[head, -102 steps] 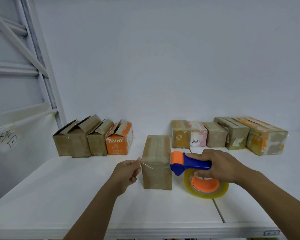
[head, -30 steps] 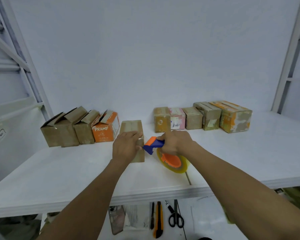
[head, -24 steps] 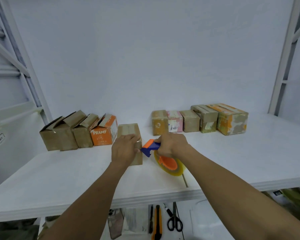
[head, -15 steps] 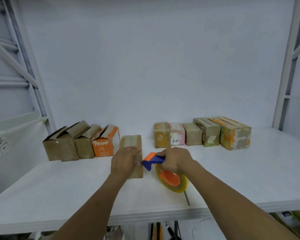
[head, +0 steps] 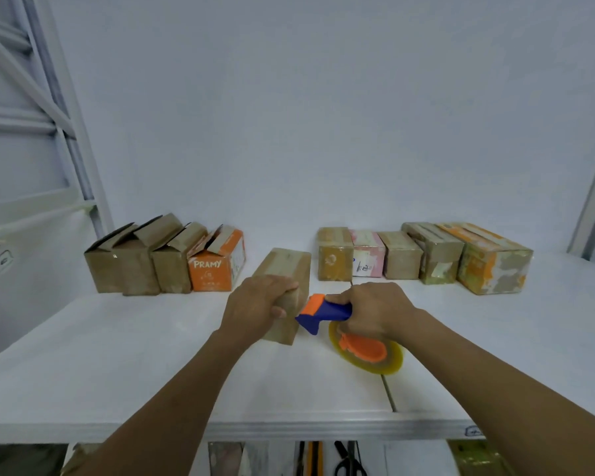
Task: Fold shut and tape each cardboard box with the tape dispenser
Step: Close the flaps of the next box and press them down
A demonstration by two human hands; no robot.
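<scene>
**Light box, thin walls: hold it from above**

The cardboard box (head: 285,269) stands mid-desk (head: 117,355), flaps folded down, between the open boxes (head: 134,266) at the left and the taped boxes (head: 426,255) at the right. The left hand (head: 255,307) curls over its near top corner and grips it. The right hand (head: 375,310) is wrapped round the blue handle of the tape dispenser (head: 327,312), whose orange head sits just beside the box's right face. The box looks light and thin-walled — likely to slide or tip under the tape's pull. A firm downward hold near the edge suits it, without squeezing — the walls may dent.
</scene>
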